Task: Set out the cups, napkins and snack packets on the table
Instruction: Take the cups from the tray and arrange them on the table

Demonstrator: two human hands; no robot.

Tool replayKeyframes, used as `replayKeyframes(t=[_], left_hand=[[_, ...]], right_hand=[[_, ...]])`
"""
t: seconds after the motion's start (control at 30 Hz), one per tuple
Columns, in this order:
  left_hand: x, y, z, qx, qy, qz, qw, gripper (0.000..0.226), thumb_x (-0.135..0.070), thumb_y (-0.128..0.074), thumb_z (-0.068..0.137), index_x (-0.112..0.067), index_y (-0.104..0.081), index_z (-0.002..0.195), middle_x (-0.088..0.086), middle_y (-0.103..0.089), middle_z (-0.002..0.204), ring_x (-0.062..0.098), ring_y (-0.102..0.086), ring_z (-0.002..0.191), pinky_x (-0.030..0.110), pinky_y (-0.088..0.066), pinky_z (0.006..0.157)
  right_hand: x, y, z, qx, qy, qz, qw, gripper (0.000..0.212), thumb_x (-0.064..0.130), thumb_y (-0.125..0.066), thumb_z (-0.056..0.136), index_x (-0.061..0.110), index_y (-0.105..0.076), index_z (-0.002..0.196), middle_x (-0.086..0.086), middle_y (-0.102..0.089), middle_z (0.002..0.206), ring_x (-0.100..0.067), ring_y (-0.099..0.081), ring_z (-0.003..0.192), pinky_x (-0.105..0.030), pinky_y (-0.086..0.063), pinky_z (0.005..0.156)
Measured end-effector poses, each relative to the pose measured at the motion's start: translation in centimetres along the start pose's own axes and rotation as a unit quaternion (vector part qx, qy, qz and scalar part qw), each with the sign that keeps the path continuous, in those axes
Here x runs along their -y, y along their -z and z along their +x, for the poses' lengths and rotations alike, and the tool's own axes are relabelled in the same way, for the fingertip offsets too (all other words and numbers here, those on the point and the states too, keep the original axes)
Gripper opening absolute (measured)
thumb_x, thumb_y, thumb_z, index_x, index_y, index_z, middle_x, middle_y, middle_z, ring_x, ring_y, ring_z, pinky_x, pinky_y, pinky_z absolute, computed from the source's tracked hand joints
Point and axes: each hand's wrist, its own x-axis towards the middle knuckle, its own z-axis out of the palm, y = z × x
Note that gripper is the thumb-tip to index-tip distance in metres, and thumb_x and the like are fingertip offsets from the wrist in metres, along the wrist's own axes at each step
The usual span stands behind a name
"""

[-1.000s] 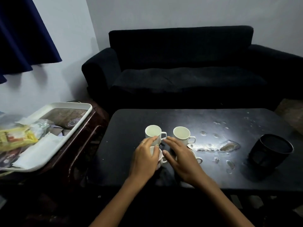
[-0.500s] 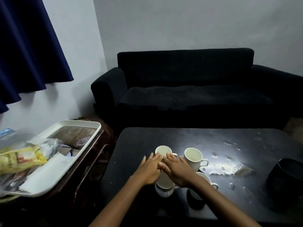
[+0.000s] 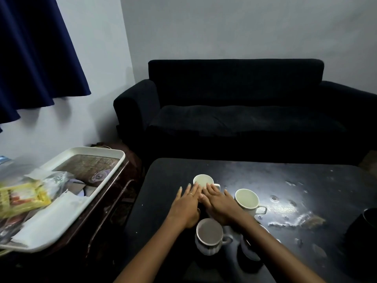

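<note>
Several white cups stand on the black table (image 3: 265, 176). The far cup (image 3: 202, 180) is just beyond my fingertips. Another cup (image 3: 246, 199) stands to the right of my right hand. A third cup (image 3: 209, 237) sits near the front, below my wrists, and a fourth cup (image 3: 247, 252) is mostly hidden under my right forearm. My left hand (image 3: 186, 205) and my right hand (image 3: 219, 204) lie flat side by side, fingers straight, holding nothing. A white tray (image 3: 85, 199) on the left carries yellow snack packets (image 3: 22, 198) and white napkins (image 3: 51, 217).
A dark round container (image 3: 365, 225) stands at the table's right edge. Wet patches and a brown smear (image 3: 302, 220) mark the table's right half. The tray rests on a dark wooden side table (image 3: 114, 193). A black sofa (image 3: 244, 111) stands behind the table.
The camera has tilted up, so everything sits lower in view. My hands have left the near cup and reached forward, fingers straightened, toward the far cup.
</note>
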Motion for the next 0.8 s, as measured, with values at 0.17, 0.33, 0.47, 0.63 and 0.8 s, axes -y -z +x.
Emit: replayKeyframes(t=[0.17,0.33,0.47,0.63,0.8], left_hand=[[0.6,0.3,2.5,-0.004,0.009,0.016,1.0,0.073,-0.015,-0.041,0.092,-0.013,0.001,0.152,0.003,0.003,0.162,0.022,0.003,0.149,0.041,0.005,0.119],[1.1,0.8,4.7,-0.007,0.02,0.027,0.999,0.077,-0.013,-0.044,0.089,-0.013,0.001,0.152,0.004,0.004,0.162,0.023,0.003,0.149,0.043,0.005,0.119],[1.3,0.7,6.1,-0.01,0.027,0.032,0.999,0.079,-0.014,-0.045,0.09,-0.013,0.004,0.152,0.003,0.005,0.162,0.024,0.004,0.149,0.043,0.005,0.119],[1.6,1.0,7.2,-0.014,0.029,0.028,0.999,0.081,-0.018,-0.049,0.091,-0.014,0.006,0.151,0.003,0.006,0.161,0.023,0.006,0.149,0.043,0.007,0.118],[1.8,0.9,7.7,-0.013,0.028,0.047,0.998,0.083,-0.023,-0.05,0.091,-0.013,0.007,0.151,0.002,0.006,0.161,0.024,0.006,0.149,0.046,0.008,0.118]], right_hand=[[-0.5,0.5,2.8,0.005,-0.019,-0.032,0.999,0.055,0.027,-0.024,0.099,0.008,-0.01,0.149,-0.012,-0.005,0.159,-0.02,-0.003,0.147,-0.049,-0.01,0.116],[-1.0,0.9,5.2,0.004,-0.028,-0.044,0.999,0.064,0.024,-0.036,0.095,0.008,-0.006,0.149,-0.012,-0.001,0.159,-0.022,-0.002,0.147,-0.048,-0.01,0.116],[-1.4,0.9,6.5,-0.001,-0.033,-0.035,0.999,0.069,0.028,-0.04,0.095,0.009,-0.002,0.149,-0.012,0.002,0.159,-0.023,0.001,0.147,-0.048,-0.008,0.117],[-1.7,1.0,7.7,-0.006,-0.036,-0.033,0.999,0.073,0.026,-0.044,0.093,0.008,0.0,0.149,-0.012,0.003,0.159,-0.023,0.002,0.147,-0.048,-0.007,0.117],[-2.0,1.1,8.2,-0.007,-0.037,-0.034,0.999,0.075,0.028,-0.046,0.093,0.008,-0.001,0.149,-0.013,0.002,0.159,-0.023,0.003,0.147,-0.049,-0.007,0.117]])
